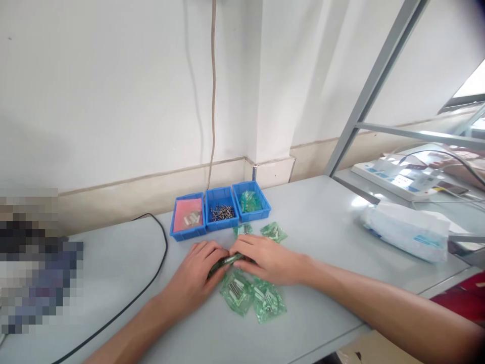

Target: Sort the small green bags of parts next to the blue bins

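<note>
Between them, my left hand [200, 265] and my right hand [265, 258] grip a small green plastic bag [231, 259] just above the table; its contents are mostly hidden by my fingers. Nearest my hands lie more green bags: one with screws and pale pieces [237, 293], another with white pieces [269, 301], and a bag of screws [273, 232] beyond my right hand. Behind stand three blue bins. The left bin [189, 234] holds a pink sheet and pale plugs, the middle bin [223, 225] loose screws, and the right bin [255, 214] green bags.
A black cable [162, 258] curves over the grey table [310, 222] on the left. To the right lie a white plastic package [405, 230] and a power strip [394, 181] beside a metal frame post [375, 81]. A pixelated area covers the far left.
</note>
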The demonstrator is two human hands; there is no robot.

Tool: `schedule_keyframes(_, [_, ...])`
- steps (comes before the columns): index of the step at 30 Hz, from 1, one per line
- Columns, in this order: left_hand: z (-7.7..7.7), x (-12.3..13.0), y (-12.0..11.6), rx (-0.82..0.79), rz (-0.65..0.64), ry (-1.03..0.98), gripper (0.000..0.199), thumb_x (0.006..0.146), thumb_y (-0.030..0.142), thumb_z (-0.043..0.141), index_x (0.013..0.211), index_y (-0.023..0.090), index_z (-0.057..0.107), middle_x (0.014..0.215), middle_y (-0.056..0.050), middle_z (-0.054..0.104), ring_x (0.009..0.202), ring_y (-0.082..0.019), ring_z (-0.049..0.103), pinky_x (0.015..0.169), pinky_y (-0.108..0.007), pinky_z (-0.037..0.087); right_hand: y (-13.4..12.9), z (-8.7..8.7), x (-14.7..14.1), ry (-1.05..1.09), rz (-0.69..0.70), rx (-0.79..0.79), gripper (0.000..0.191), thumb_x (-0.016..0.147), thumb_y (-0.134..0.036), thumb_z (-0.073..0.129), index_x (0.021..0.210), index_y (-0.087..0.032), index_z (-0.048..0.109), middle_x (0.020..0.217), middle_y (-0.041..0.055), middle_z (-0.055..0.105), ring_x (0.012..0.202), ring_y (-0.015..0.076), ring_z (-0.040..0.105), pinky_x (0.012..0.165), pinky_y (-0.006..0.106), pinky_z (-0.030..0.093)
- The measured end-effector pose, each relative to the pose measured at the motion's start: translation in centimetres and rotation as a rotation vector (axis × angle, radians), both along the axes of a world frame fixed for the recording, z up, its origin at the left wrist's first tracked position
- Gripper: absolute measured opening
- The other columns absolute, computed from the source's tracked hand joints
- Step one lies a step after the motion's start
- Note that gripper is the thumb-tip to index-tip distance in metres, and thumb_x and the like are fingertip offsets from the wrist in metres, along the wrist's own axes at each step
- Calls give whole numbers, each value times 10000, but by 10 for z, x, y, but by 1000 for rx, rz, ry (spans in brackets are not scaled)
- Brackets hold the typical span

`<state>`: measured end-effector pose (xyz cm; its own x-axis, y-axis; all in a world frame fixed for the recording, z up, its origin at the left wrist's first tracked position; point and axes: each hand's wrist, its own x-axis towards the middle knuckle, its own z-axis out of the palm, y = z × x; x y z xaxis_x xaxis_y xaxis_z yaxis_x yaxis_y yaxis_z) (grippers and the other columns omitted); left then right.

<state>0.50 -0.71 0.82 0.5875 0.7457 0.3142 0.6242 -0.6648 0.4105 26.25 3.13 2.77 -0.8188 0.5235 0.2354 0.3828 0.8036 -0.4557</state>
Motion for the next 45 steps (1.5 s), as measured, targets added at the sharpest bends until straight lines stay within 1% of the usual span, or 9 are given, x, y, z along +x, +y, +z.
schedule_keyframes(10, [-6,-1,1,17,5,8,127,1117,247,547,1213,238,629,1144,-58,664,1038,-247,597,919,-409,465,2,-5,-1,3,-13,13,176,1133,-293,529,1241,-191,624,1117,78,670,1011,224,632,894,349,507])
schedule_keyframes(15, [-6,-2,1,26,8,1,162,1127,278,525,1232,233,639,1149,-72,664,1045,-248,608,930,-408,485,4,-6,-3,63,19,62,178,1142,-290,512,1213,-183,634,1074,78,676,1014,232,602,955,381,493])
schedule_keyframes(19, [-4,-1,0,26,2,-1,162,1122,273,537,1237,234,643,1156,-71,668,1057,-252,612,937,-411,491,4,-7,-4,85,24,92,168,1142,-276,509,1180,-179,640,1043,73,675,983,231,600,935,376,496])
schedule_keyframes(23, [-2,0,0,29,12,9,159,1121,259,527,1216,228,651,1141,-66,673,1042,-248,618,930,-406,497,2,-6,-5,102,-16,88,178,1149,-277,488,1130,-188,641,1019,62,668,952,223,587,905,363,485])
schedule_keyframes(28, [-2,0,0,22,19,21,137,1120,244,517,1184,228,637,1131,-65,671,1032,-250,606,924,-409,484,0,-2,-5,161,-75,110,174,1147,-256,478,1085,-192,627,986,55,634,929,226,543,892,380,453])
schedule_keyframes(31, [-4,-1,1,34,20,16,131,1123,255,511,1143,219,635,1120,-69,667,1023,-251,604,911,-408,485,-2,2,-5,225,-115,87,153,1133,-248,499,1085,-195,635,1044,72,592,986,229,543,892,375,469])
schedule_keyframes(35, [-3,-1,1,42,19,25,161,1128,273,503,1122,219,655,1113,-78,667,1018,-257,609,896,-412,493,-5,6,-5,329,-161,59,139,1124,-247,495,1092,-200,622,1143,104,561,1079,242,553,946,393,503])
schedule_keyframes(38, [-3,-1,1,32,19,20,164,1126,263,511,1192,235,658,1122,-77,676,1027,-256,621,907,-419,499,-5,8,-5,375,-191,57,123,1120,-247,496,1070,-214,604,1131,99,592,1073,247,564,956,407,499])
schedule_keyframes(45, [-2,-1,1,46,14,11,188,1116,253,516,1219,247,672,1151,-80,685,1061,-258,640,932,-414,521,-3,3,-5,360,-256,18,159,1131,-297,502,1058,-221,621,988,53,679,927,217,608,828,342,492])
